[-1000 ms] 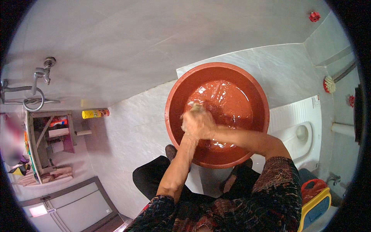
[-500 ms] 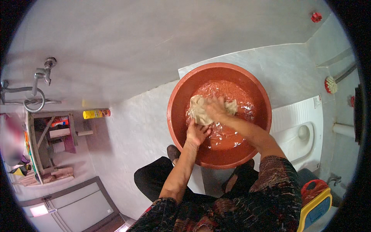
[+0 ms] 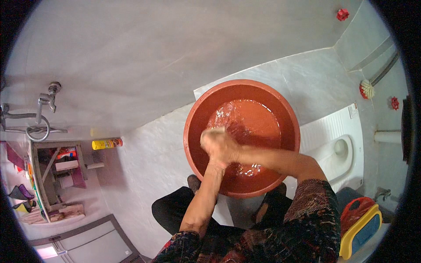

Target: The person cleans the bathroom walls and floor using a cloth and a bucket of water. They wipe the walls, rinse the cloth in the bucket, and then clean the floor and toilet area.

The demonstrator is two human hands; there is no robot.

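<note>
1 red basin (image 3: 195, 131) at center, 2 hands in it, 1 yellow can (image 3: 106, 143) at 9 o'clock, 1 tap (image 3: 47, 100), 3 red knobs at 1–3 o'clock, possibly more out of view.

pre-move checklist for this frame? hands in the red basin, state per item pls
1. Both hands over the basin: ok; left hand and right hand are pressed together above its left side.
2. Grip on the pale cloth: cannot tell; only a small pale bit shows at the fingers, blurred.
3. Water in the basin: ok; it ripples, and none is seen over the rim.
4. Basin seated flat on the floor: ok, no tilt visible.
5. Feet apart from the basin: cannot tell; dark shoe sits right at its near rim.
6. Yellow can well aside: ok.
</note>
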